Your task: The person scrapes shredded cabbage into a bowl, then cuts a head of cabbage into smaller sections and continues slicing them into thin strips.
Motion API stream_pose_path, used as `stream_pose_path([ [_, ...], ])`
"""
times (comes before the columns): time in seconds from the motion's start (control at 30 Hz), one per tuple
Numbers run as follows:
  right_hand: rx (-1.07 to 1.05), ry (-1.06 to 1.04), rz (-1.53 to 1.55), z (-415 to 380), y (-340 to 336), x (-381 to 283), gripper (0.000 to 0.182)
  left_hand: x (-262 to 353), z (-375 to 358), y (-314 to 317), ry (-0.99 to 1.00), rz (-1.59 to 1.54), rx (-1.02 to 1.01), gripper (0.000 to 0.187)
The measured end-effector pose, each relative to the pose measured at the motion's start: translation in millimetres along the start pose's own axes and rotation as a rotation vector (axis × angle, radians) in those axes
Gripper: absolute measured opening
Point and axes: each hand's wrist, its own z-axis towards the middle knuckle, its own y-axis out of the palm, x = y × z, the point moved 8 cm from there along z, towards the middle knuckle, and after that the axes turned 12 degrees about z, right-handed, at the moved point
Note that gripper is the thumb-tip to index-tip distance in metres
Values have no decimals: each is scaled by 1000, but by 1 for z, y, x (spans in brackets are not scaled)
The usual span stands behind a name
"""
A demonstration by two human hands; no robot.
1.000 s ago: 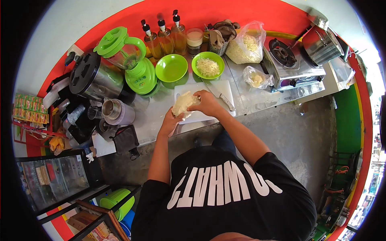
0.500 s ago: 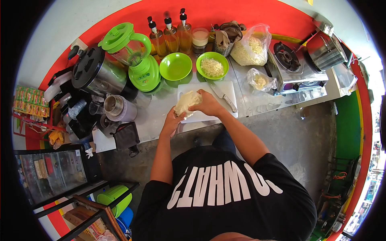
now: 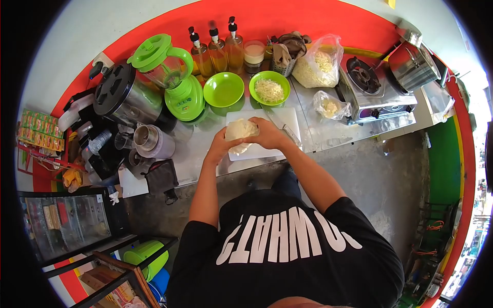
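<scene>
Between both hands I hold a pale, cream-coloured piece of cabbage [image 3: 240, 129] above a white cutting board [image 3: 290, 117]. My left hand [image 3: 221, 146] grips its left side, and my right hand [image 3: 268, 134] is curled round its right side. A knife [image 3: 292, 135] lies on the right part of the board, partly hidden by my right hand. Behind the board stands a green bowl [image 3: 270, 103] with pale shreds in it. Left of that is a second green bowl [image 3: 224, 90] with nothing visible inside.
A green blender [image 3: 184, 97], pump bottles [image 3: 218, 52] and a large black-lidded container [image 3: 120, 92] line the back left. To the right are a bag of pale shreds [image 3: 318, 69], a small plastic bag [image 3: 331, 107] and a gas stove [image 3: 382, 97] with a pot [image 3: 413, 66].
The cabbage has been turned in my hands, showing a rounder face upward. My left hand has risen along its side, and my right hand has shifted slightly over the knife.
</scene>
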Motion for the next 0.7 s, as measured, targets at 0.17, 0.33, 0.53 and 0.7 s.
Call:
stream_pose_path([
  [0.17, 55, 4, -1, 5, -13, -1, 78, 30, -3, 18, 138, 327, -116, 92],
  [0.33, 94, -48, 70, 6, -17, -8, 79, 28, 7, 10, 99, 348, 41, 94],
  [0.53, 40, 12, -10, 6, 6, 8, 93, 24, -1, 3, 44, 251, -4, 86],
  [0.7, -147, 71, 273, 7, 47, 34, 119, 3, -12, -14, 51, 259, -6, 79],
])
